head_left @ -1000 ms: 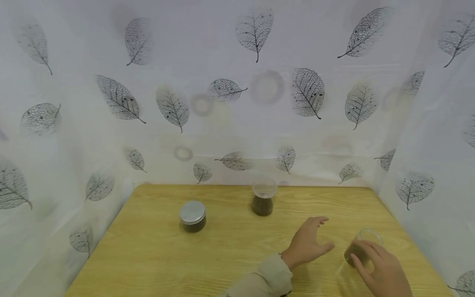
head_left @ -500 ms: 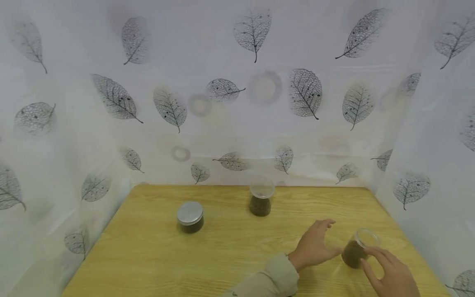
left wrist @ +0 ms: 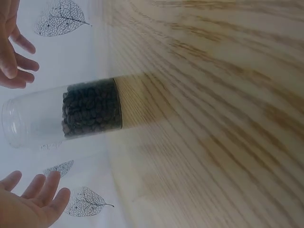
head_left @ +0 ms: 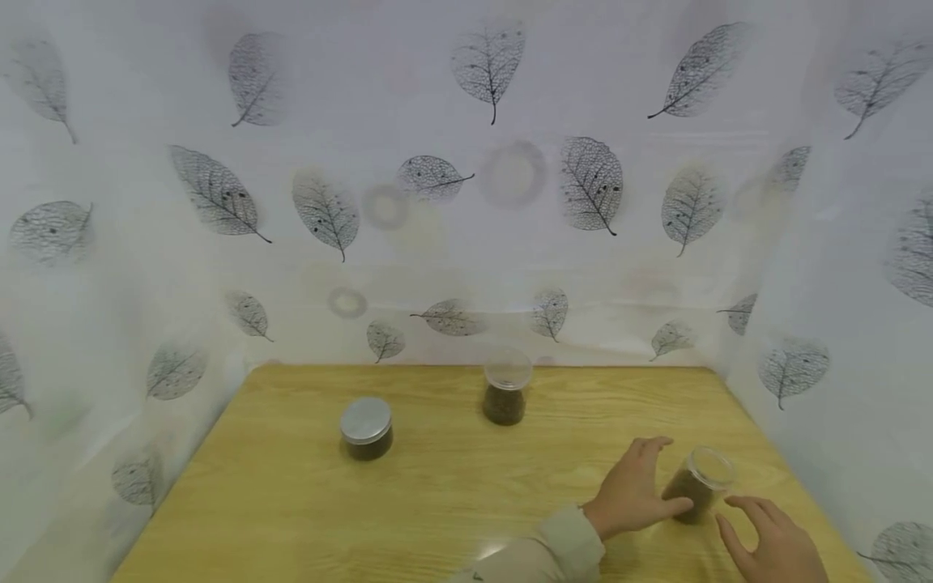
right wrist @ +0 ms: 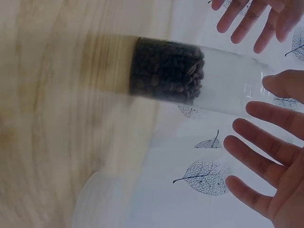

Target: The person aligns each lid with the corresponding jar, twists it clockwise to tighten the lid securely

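Observation:
At the right of the table, a clear glass jar (head_left: pixel 688 490) stands upright with no lid on it. Dark beans that look like coffee beans (left wrist: pixel 92 108) fill its lower half. My left hand (head_left: pixel 637 494) is just left of the jar, fingers spread, its thumb overlapping the glass in the head view. On the other side my right hand (head_left: pixel 776 542) is held apart from the jar, fingers loosely bent and nothing in them. Both wrist views show a gap around the jar (right wrist: pixel 166 71).
A squat dark jar with a silver lid (head_left: pixel 367 425) stands on the left of the wooden table (head_left: pixel 408 518). Further back is another clear jar (head_left: pixel 504 397) with dark contents. A translucent curved edge (right wrist: pixel 97 202) shows low in the right wrist view. Leaf-patterned curtain (head_left: pixel 437 243) surrounds the table.
My right hand has drawn back from the jar, where its fingers were at the glass. My left hand has moved right, up beside the jar. The view has shifted slightly.

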Demonstrator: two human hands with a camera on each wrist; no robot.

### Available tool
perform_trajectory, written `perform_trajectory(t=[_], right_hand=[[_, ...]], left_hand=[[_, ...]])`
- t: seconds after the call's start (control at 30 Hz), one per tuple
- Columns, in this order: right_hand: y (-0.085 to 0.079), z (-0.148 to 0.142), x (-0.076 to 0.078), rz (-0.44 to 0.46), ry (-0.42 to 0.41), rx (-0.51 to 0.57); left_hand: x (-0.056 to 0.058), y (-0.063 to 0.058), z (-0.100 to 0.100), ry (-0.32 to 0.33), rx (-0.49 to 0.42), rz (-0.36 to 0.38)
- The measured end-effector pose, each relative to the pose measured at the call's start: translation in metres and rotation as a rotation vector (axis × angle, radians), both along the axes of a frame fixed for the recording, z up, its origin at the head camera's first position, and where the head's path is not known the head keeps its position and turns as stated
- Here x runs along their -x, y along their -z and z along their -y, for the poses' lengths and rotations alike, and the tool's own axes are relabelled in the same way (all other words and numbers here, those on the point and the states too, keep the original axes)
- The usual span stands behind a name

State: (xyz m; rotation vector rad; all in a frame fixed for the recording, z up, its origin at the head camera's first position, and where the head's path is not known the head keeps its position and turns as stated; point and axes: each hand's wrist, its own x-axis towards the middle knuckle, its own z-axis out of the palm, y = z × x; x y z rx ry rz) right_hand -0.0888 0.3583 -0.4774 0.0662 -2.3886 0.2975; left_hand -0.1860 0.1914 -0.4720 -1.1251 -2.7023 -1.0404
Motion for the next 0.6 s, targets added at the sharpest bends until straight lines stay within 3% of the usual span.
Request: perform_trajectory(t=[0.27, 0.4, 0.6], right_hand=[[0.005, -0.003, -0.001, 0.295, 0.099, 0.039], [0.008, -0.009, 0.001, 0.465, 0.126, 0.040], [0.014, -0.020, 0.003, 0.635, 0.148, 0.055]], left_hand=[[0.001, -0.001, -0.004, -0.031, 0.005, 0.023], [0.001, -0.002, -0.007, -0.038, -0.014, 0.076], [0.002, 0.000, -0.012, -0.050, -0.053, 0.170]])
